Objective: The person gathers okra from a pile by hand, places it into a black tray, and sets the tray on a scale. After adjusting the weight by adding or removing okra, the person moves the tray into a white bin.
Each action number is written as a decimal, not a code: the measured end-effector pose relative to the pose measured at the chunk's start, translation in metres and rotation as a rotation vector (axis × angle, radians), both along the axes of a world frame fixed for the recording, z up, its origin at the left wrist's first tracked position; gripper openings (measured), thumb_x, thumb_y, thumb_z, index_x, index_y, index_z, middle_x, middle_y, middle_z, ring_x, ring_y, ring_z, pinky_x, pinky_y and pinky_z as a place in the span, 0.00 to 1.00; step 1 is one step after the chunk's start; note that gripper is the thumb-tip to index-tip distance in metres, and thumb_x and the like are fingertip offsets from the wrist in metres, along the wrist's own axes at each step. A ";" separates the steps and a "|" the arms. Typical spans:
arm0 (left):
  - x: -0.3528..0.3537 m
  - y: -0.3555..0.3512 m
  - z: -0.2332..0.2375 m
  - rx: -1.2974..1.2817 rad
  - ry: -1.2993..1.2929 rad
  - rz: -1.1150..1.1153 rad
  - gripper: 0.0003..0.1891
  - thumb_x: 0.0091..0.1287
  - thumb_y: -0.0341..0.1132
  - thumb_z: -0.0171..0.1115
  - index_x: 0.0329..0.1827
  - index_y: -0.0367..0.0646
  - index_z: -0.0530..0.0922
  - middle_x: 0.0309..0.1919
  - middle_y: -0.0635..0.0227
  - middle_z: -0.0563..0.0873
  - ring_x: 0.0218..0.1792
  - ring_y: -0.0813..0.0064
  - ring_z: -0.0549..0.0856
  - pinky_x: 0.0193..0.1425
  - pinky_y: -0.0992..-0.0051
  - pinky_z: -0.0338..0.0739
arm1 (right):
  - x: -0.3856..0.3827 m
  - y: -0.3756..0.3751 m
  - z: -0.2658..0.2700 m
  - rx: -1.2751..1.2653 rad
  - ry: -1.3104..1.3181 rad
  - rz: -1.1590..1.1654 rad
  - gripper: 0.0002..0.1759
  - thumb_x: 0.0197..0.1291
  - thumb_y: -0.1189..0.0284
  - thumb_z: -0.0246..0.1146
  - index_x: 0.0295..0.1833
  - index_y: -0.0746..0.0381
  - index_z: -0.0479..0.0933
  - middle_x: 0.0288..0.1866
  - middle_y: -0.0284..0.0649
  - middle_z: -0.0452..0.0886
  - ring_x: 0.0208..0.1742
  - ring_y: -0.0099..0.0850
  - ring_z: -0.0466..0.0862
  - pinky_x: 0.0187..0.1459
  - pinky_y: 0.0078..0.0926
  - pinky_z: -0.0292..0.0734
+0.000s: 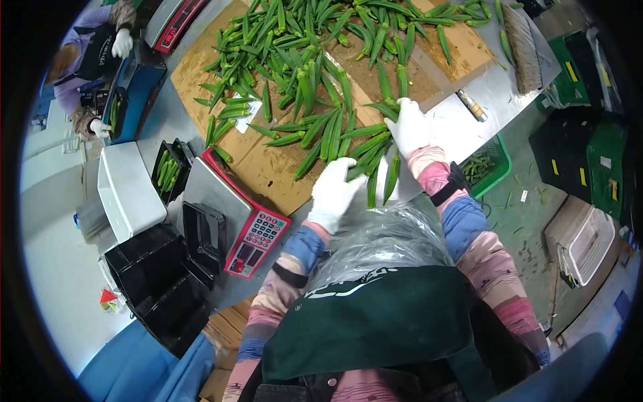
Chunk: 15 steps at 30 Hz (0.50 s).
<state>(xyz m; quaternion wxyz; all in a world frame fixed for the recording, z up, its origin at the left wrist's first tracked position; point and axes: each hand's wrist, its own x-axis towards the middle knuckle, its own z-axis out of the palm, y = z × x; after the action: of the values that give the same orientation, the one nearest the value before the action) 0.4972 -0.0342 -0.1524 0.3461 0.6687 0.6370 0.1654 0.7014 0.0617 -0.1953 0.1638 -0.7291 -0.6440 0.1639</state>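
Green okra pods [295, 74] lie heaped over flattened cardboard [248, 174] on a metal table. My left hand [333, 191], in a white glove, is at the near edge of the heap, its fingers closed round the tip of an okra pod. Also gloved in white, my right hand [407, 127] is at the right side of a small bunch of okra [375, 157]; its fingers are bent against the pods, and what they grip is partly hidden. Two pods [392, 177] hang down between my hands over the clear plastic on my front.
A red-edged scale [258, 238] with a small black tray [204, 234] stands left, near stacked black trays [161, 268] and a white bin [130, 191]. A brush [521, 50], a wooden-handled tool [471, 105] and a green basket [499, 164] are right. A co-worker's gloved hands [122, 43] show upper left.
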 end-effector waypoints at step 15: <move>0.032 0.054 -0.004 0.525 0.133 -0.190 0.18 0.49 0.29 0.76 0.43 0.47 0.81 0.45 0.65 0.87 0.49 0.57 0.84 0.54 0.62 0.80 | -0.004 -0.117 -0.015 -0.255 0.198 -0.043 0.36 0.51 0.61 0.75 0.64 0.65 0.74 0.49 0.53 0.84 0.51 0.50 0.86 0.55 0.44 0.81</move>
<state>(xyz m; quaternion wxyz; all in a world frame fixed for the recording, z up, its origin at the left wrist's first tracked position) 0.5291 0.0201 -0.1567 0.1324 0.8015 0.5282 0.2471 0.6976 -0.0551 -0.2106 0.1363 -0.7378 -0.5829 0.3119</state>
